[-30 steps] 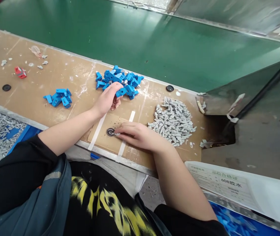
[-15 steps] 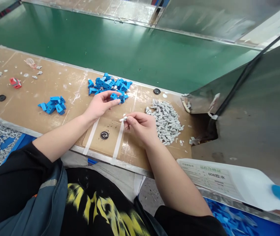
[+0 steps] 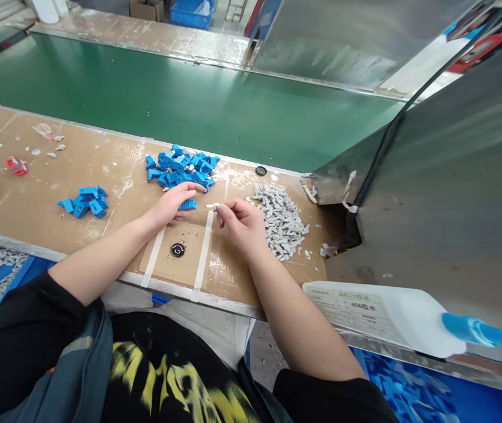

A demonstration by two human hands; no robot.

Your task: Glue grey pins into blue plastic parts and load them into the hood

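My left hand (image 3: 172,205) is closed on a blue piece (image 3: 188,204), which shows below its fingers, just in front of a pile of blue pieces (image 3: 179,165). Between the thumb and fingers of my right hand (image 3: 243,226) is a small grey piece (image 3: 212,206), its thin end pointing left toward the blue piece; the two do not touch. A heap of grey pieces (image 3: 281,226) lies right beside my right hand. Below my hands, a round black cap (image 3: 177,249) sits on a cardboard patch between two white tape strips.
A smaller blue cluster (image 3: 84,201) and a red piece (image 3: 16,166) lie to the left. Beyond the table runs a green belt (image 3: 145,100). A white bottle (image 3: 378,317) lies at the front right, below a metal panel (image 3: 445,194). Another black cap (image 3: 261,171) is near the belt.
My left hand has drawn back from the blue pile with a blue piece. My right hand still holds the grey piece, now more level. The camera view has shifted.
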